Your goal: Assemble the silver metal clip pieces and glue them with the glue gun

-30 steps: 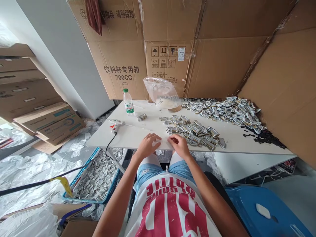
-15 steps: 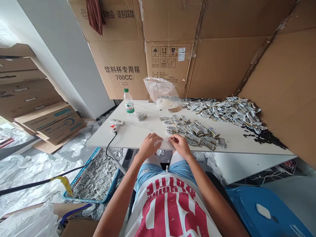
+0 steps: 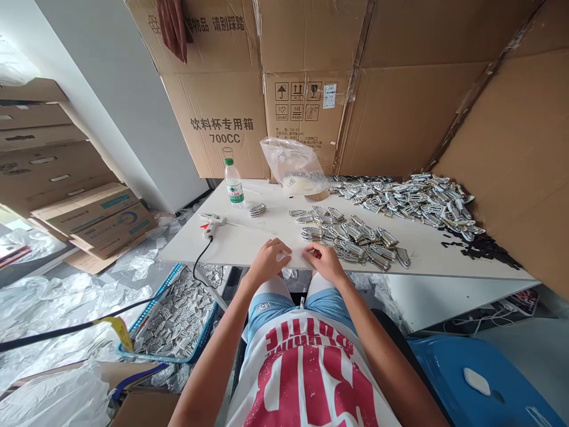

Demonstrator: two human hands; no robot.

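Note:
At the table's front edge, my left hand (image 3: 270, 260) rests with its fingers curled inward. A small pale patch shows under its fingertips, too unclear to name. Just to its right, my right hand (image 3: 323, 261) is closed in a pinch, and whatever lies between the fingers is hidden. A short gap separates the two hands. Close beside the right hand lies a loose pile of grey-and-white oval metal pieces (image 3: 355, 237). A small stack of similar pieces (image 3: 258, 210) lies farther back on the left.
A glue gun (image 3: 213, 226) with a black cord lies left on the white table (image 3: 249, 234). Behind stand a water bottle (image 3: 234, 187) and a clear plastic bag (image 3: 293, 166). A larger heap (image 3: 413, 201) and black strips (image 3: 482, 252) lie right. A blue basket (image 3: 202, 350) stands below.
Both hands keep nearly the same place and pose. The view has shifted slightly, so the surroundings appear a little farther right.

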